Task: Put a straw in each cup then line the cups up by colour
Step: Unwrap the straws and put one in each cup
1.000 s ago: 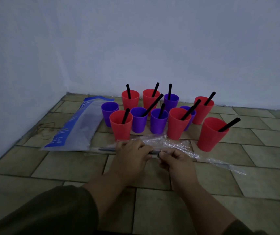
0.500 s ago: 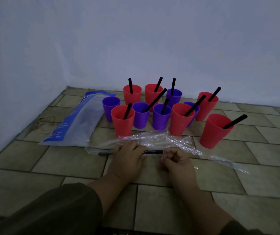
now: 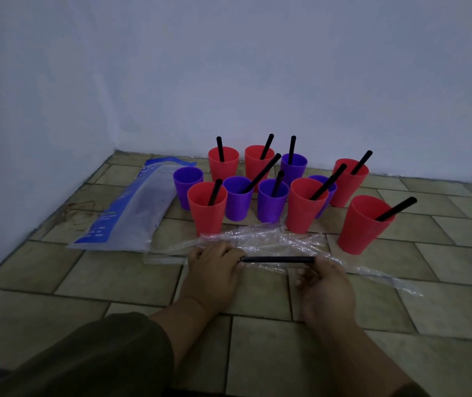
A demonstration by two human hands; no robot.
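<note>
Several red and purple cups stand in a loose cluster on the tiled floor, near the back wall. Each that I can see into holds a black straw, except the far-left purple cup, which shows none. The nearest red cups flank the group. In front of them a loose black straw lies level between my hands. My left hand grips the clear wrapper at the straw's left end. My right hand pinches the straw's right end.
A blue and clear plastic bag lies flat to the left of the cups. Crumpled clear wrappers are strewn between the cups and my hands, trailing off to the right. Walls close off the back and the left side.
My right hand has moved to the right and drawn the black straw out of the wrapper, so more of it is bare. My left hand has stayed in place.
</note>
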